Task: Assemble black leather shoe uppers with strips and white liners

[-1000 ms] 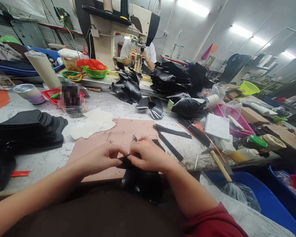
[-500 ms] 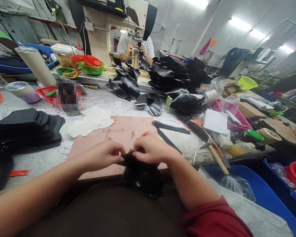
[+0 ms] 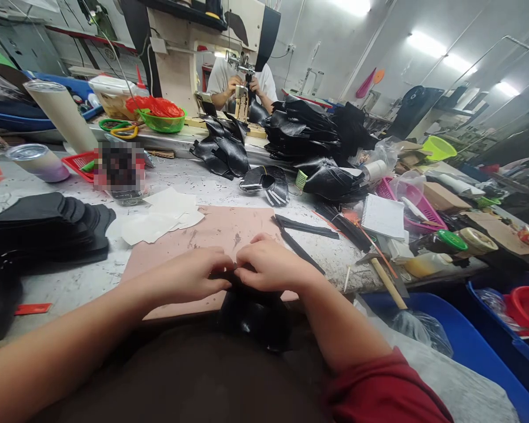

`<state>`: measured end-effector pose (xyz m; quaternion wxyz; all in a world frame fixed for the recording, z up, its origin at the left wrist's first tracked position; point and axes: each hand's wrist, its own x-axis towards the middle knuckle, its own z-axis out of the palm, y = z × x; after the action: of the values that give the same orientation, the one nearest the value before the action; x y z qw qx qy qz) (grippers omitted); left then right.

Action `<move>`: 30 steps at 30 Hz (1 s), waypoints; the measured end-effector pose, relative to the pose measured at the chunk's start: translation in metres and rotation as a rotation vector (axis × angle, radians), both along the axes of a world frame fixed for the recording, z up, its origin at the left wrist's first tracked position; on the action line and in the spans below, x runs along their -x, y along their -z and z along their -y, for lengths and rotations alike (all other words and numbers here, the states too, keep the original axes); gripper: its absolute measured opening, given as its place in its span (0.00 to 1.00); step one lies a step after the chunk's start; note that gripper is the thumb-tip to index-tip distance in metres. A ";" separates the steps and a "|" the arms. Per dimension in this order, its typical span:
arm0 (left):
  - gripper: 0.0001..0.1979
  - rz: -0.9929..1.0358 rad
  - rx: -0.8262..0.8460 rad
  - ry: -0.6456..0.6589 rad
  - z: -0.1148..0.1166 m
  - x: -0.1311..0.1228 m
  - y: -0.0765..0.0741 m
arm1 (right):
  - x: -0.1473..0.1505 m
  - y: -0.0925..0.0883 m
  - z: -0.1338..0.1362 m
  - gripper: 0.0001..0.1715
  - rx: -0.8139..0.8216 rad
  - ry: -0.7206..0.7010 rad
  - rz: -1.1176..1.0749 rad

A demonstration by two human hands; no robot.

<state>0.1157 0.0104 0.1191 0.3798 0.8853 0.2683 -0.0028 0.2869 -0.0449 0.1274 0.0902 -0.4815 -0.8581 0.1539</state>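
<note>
Left hand [image 3: 194, 276] and right hand [image 3: 268, 267] pinch floppy black leather piece [image 3: 253, 314] between fingertips (thumbs meeting), at near edge of pink rectangular cutting mat [image 3: 220, 232] on tabletop [image 3: 88, 279].

The glossy black leather piece [image 3: 253, 317] is plain. The pale pink flat cutting mat [image 3: 220, 232] is flecked with dark marks. The round plastic bowl [image 3: 163, 122] is bright green, the crumpled plastic bag [image 3: 156, 107] red, and the large plastic bin [image 3: 467, 352] blue.

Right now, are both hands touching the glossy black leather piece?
Touching. The head view shows left hand and right hand pinching the top of the glossy black leather piece, no gap.
</note>
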 end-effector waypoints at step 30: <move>0.07 0.043 0.272 -0.010 -0.006 0.001 0.004 | -0.008 -0.002 0.006 0.06 0.149 0.175 -0.268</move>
<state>0.1151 0.0163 0.1150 0.5020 0.8241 0.2618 -0.0185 0.2952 -0.0511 0.1298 0.1812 -0.5347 -0.7795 0.2715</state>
